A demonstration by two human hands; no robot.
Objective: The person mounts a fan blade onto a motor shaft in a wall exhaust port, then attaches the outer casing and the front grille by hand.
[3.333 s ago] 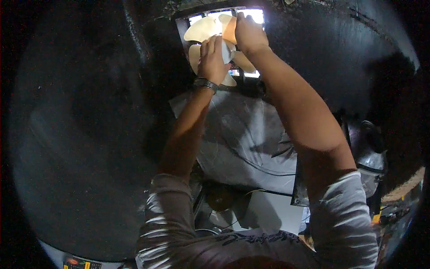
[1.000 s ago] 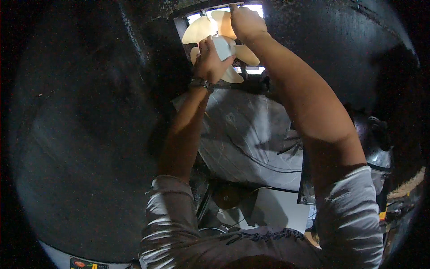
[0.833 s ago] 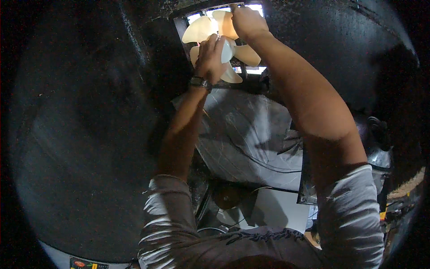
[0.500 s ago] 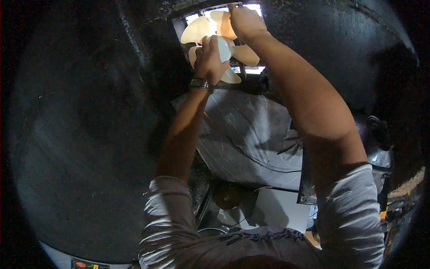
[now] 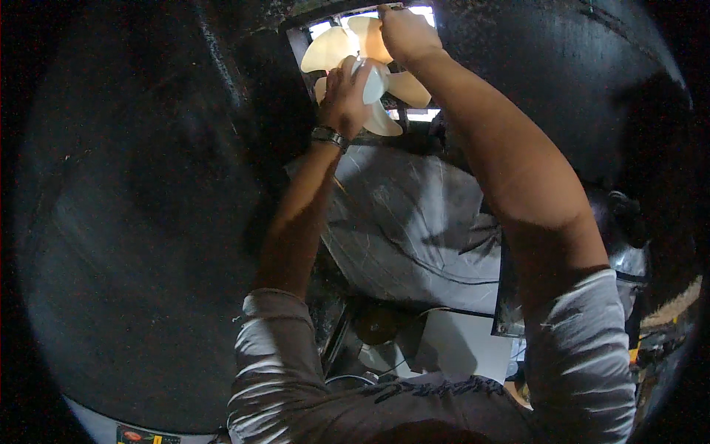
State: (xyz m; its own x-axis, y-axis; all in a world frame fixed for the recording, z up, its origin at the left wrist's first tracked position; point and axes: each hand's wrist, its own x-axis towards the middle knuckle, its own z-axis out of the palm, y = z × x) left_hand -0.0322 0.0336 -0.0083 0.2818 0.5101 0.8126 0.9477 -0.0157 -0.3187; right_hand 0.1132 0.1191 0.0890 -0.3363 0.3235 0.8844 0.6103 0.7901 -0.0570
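A fan [image 5: 329,50] with cream blades and a pale round hub [image 5: 375,83] sits in a bright rectangular opening at the top of the view. My left hand [image 5: 346,96], a banded watch [image 5: 330,136] on its wrist, is closed on the left side of the hub, its fingertips resting near the blade roots. Above and to the right, my right hand [image 5: 408,35] reaches the opening's upper edge, beside the upper right blade. Its fingers are curled with the tips at that edge; whatever they grip is hidden.
Dark, scuffed walls [image 5: 133,214] surround the opening [image 5: 298,46]. Below it hangs a creased grey sheet [image 5: 407,222] with a dark cable across it. Lower down are a white flat panel [image 5: 462,344] and a round brown object [image 5: 376,325]. A shiny dark rounded object [image 5: 625,229] stands at the right.
My left hand has shifted slightly left and up on the hub. The fan has turned or moved very slightly to the right. My right hand stays at the upper edge.
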